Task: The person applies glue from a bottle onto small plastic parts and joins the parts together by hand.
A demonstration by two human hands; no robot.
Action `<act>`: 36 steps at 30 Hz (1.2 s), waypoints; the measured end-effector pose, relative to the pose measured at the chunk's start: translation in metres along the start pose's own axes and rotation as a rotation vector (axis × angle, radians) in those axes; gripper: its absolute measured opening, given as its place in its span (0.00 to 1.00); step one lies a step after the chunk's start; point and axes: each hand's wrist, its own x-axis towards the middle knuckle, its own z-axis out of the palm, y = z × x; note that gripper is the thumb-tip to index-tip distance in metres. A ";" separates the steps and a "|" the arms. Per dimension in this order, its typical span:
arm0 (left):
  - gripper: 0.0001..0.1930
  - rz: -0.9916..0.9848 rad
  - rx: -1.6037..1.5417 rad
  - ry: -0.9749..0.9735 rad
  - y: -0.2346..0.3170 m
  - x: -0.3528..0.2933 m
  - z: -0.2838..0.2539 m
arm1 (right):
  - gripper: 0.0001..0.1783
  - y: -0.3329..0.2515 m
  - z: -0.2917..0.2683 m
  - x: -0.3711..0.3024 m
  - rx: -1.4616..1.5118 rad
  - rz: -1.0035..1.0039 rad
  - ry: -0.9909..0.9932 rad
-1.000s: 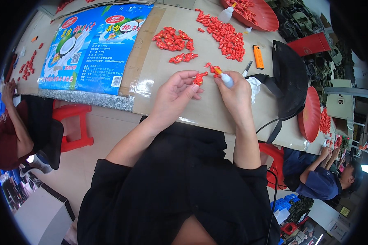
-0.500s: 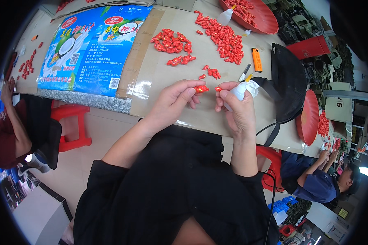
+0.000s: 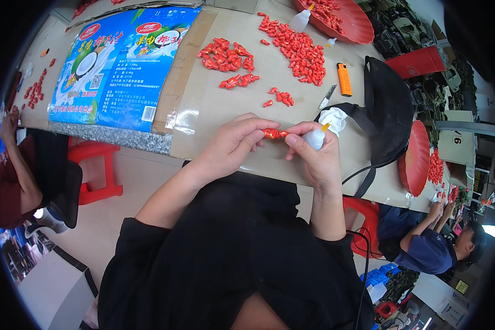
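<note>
Above the table's near edge, my left hand pinches a shiny red figurine piece with gold marks. My right hand meets it from the other side, thumb and fingertips closed on the piece's right end. Tucked in that same hand is a white squeeze glue bottle with a yellow nozzle tip, pointing up and away. Between the fingers, the small part held on the right is mostly hidden. Just beyond lies a crumpled white tissue. Several loose red pieces rest beyond my hands.
Farther off lie joined red clusters, a heap of small red pieces and a red dish. A knife blade, orange lighter and black mesh bag lie right. Blue printed cardboard covers the left. Co-workers sit both sides.
My right hand has moved left, bringing its small red part against the piece in my left hand. The tissue now lies apart from the glue bottle, which sits lower in my hand.
</note>
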 end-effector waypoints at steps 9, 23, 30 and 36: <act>0.13 0.013 0.021 -0.021 0.000 -0.001 0.000 | 0.05 0.003 0.004 -0.004 -0.210 -0.192 0.011; 0.13 0.017 0.090 -0.052 0.002 0.000 -0.001 | 0.04 0.000 0.004 -0.006 -0.290 -0.215 -0.036; 0.13 0.025 0.113 -0.050 0.002 -0.001 0.000 | 0.03 0.000 0.005 -0.007 -0.294 -0.155 -0.027; 0.13 0.039 0.152 -0.074 0.004 0.000 -0.001 | 0.03 -0.002 0.004 -0.006 -0.323 -0.133 -0.046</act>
